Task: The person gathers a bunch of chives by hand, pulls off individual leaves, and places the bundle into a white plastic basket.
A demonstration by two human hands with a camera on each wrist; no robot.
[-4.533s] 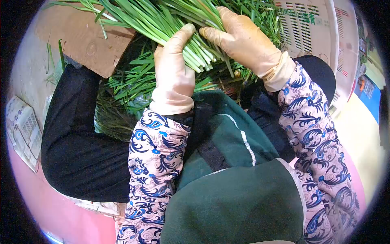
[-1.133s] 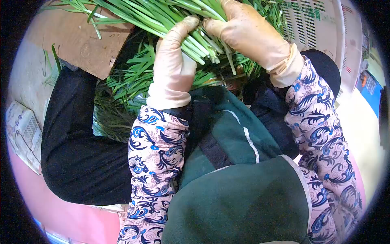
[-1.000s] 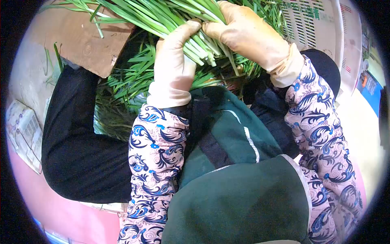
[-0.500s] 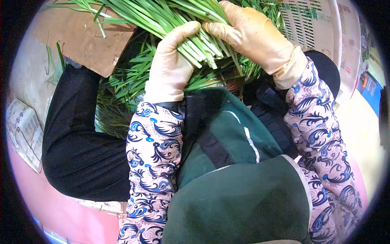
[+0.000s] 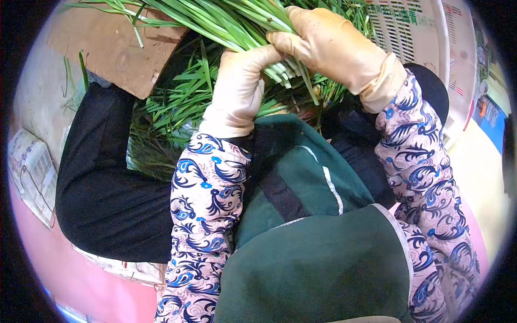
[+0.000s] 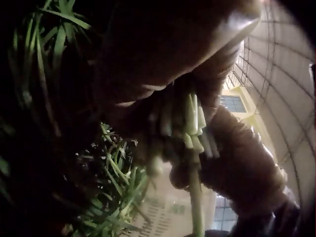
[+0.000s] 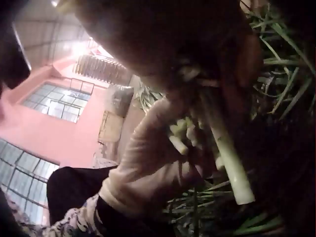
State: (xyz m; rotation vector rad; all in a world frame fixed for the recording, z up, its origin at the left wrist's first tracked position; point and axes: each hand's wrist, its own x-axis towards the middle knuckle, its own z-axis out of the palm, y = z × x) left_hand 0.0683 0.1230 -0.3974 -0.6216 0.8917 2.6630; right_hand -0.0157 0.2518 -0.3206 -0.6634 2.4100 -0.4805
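Observation:
A bunch of garlic chives (image 5: 215, 24), long flat green leaves with pale stalk ends, lies across both gloved hands at the top of the head view. My left hand (image 5: 237, 89) grips the bunch near its pale ends, thumb laid over the stalks. Close against it, my right hand (image 5: 339, 48) pinches stalks at the bunch's right side, its thumb by the left thumb. One thick pale stalk (image 7: 227, 148) sticks out below the right hand in the right wrist view. Its fingers are partly hidden behind the stalks.
Loose green leaves (image 5: 177, 102) are heaped beneath the hands, between the black-trousered legs. A brown board (image 5: 118, 54) lies at the upper left. A pale slotted plastic basket (image 5: 414, 48) stands at the right. Over the lap hangs a dark green apron (image 5: 312, 264).
Both hands keep hold of the chives. Over the last half second the left hand has moved right, bringing its thumb up to the right thumb and covering more of the pale ends.

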